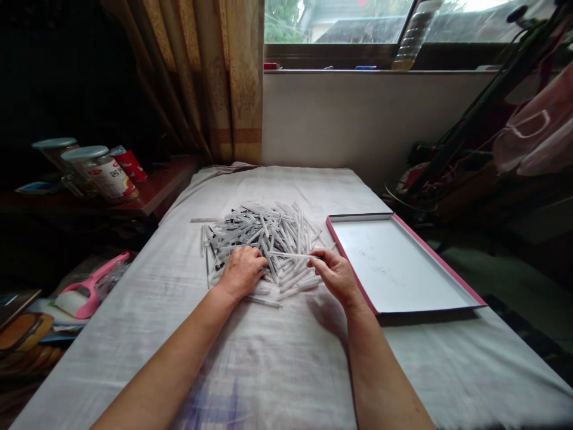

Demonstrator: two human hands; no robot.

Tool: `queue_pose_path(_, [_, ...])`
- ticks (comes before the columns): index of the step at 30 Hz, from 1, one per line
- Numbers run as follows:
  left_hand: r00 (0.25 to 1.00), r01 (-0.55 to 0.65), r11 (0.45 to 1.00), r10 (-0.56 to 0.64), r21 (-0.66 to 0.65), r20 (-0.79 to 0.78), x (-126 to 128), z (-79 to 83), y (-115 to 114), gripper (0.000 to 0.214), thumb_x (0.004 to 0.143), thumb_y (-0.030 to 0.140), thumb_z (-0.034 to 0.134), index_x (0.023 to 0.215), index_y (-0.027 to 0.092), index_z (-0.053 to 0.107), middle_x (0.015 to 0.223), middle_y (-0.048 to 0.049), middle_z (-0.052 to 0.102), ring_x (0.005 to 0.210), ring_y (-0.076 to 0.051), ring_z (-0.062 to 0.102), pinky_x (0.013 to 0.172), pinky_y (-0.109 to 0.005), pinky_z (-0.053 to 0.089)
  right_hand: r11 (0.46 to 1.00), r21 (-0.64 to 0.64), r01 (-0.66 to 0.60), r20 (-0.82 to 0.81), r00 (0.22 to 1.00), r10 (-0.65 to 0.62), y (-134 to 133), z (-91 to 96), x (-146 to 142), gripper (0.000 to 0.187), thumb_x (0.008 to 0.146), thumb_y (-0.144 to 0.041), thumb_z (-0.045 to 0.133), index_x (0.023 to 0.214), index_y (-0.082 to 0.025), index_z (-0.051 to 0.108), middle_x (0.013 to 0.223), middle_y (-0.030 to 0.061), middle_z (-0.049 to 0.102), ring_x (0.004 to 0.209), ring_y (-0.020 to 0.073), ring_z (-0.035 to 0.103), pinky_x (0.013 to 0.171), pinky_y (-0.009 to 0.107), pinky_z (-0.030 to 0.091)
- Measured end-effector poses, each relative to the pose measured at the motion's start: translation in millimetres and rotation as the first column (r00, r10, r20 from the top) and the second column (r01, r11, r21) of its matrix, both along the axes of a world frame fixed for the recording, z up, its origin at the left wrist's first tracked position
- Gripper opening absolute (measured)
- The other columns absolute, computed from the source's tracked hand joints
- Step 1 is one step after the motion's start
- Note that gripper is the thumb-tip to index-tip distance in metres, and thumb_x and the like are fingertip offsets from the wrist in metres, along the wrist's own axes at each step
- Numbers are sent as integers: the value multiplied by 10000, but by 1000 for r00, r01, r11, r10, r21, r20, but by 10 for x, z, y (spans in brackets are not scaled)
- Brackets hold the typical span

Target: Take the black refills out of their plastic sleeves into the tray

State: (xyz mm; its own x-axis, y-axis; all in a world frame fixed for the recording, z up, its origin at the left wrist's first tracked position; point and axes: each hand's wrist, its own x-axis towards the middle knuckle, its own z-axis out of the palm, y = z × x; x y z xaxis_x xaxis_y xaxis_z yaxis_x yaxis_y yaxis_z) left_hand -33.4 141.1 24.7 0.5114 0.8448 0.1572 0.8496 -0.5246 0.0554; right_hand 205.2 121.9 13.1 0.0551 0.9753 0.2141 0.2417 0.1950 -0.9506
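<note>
Right hand (336, 275) pinches a slim whitish tube (290, 255) crosswise, pointing left; left hand (243, 272) curls on the heap (264, 227), grip unclear.

Soft daylight comes from the window (338, 24) beyond the left hand (244, 269) and right hand (335, 273); a faint shadow darkens the cloth (286, 358) beside the right hand. Far left of the left hand is near-black; outer edges stretch and blur.
</note>
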Motion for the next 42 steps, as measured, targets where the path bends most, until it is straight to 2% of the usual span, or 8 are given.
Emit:
queue_pose_path(4, [999, -11, 1000, 10, 22, 48, -59, 22, -28, 39, 809, 216, 673, 836, 195, 691, 917, -77, 693, 946, -260, 593, 854, -387, 414, 1000, -1, 6, -51, 999, -6, 13, -21, -18, 190, 725, -340, 624, 806, -172, 660, 684, 34, 677, 588, 144, 557, 549, 258, 421])
queue_pose_path(8, [908, -145, 986, 165, -79, 386, -166, -16, -99, 146, 827, 243, 635, 959, 211, 687, 860, -45, 700, 836, -219, 618, 798, -355, 446, 1000, 0, 2, -87, 996, -2, 11, -31, -49, 175, 734, -327, 603, 810, -176, 653, 710, 44, 692, 618, 155, 584, 571, 265, 441])
queue_pose_path(11, [589, -111, 937, 330, -330, 738, -209, -77, -147, 290, 812, 363, 637, 1042, 196, 696, 882, -56, 720, 795, -191, 641, 725, -302, 481, 1000, -3, -12, -90, 996, 12, -2, -35, -81, 185, 745, -338, 603, 810, -173, 658, 693, 42, 688, 593, 148, 569, 563, 264, 441])
queue_pose_path(14, [209, -7, 852, 514, -524, 832, -218, -140, -193, 413, 751, 484, 688, 1014, 166, 708, 917, -75, 732, 770, -173, 661, 677, -263, 496, 1000, -1, -21, -90, 996, 21, -17, -39, -116, 195, 756, -346, 607, 812, -168, 665, 678, 39, 685, 568, 138, 550, 543, 256, 430])
queue_pose_path(17, [50, 43, 806, 589, -591, 807, -227, -175, -225, 479, 689, 511, 744, 1025, 171, 708, 946, -81, 735, 748, -162, 665, 637, -240, 495, 1000, 1, -30, -88, 996, 30, -30, -39, -142, 199, 762, -350, 610, 812, -167, 668, 664, 35, 679, 554, 132, 540, 524, 248, 421])
queue_pose_path(30, [439, -81, 956, 287, -281, 851, -266, -230, -271, 256, 807, 363, 639, 972, 203, 752, 902, -53, 684, 757, -152, 618, 627, -231, 489, 995, -20, -101, -97, 990, 98, -58, -18, -211, 198, 761, -352, 625, 833, -174, 669, 640, 16, 660, 541, 124, 546, 513, 240, 437])
queue_pose_path(38, [592, 19, 970, 185, -244, 784, -249, -140, -350, 182, 833, 320, 628, 926, 203, 732, 836, -38, 683, 712, -146, 598, 660, -243, 490, 960, -181, -215, -68, 976, 206, -51, 3, -101, 250, 731, -376, 667, 852, -164, 718, 664, 26, 686, 572, 130, 574, 529, 244, 459])
queue_pose_path(42, [578, 40, 954, 221, -297, 786, -218, -149, -383, 200, 846, 336, 632, 936, 192, 739, 846, -51, 727, 744, -169, 651, 685, -255, 507, 914, -264, -308, -49, 951, 306, -53, 22, -50, 300, 724, -417, 691, 861, -159, 761, 639, 27, 692, 553, 123, 567, 523, 239, 443])
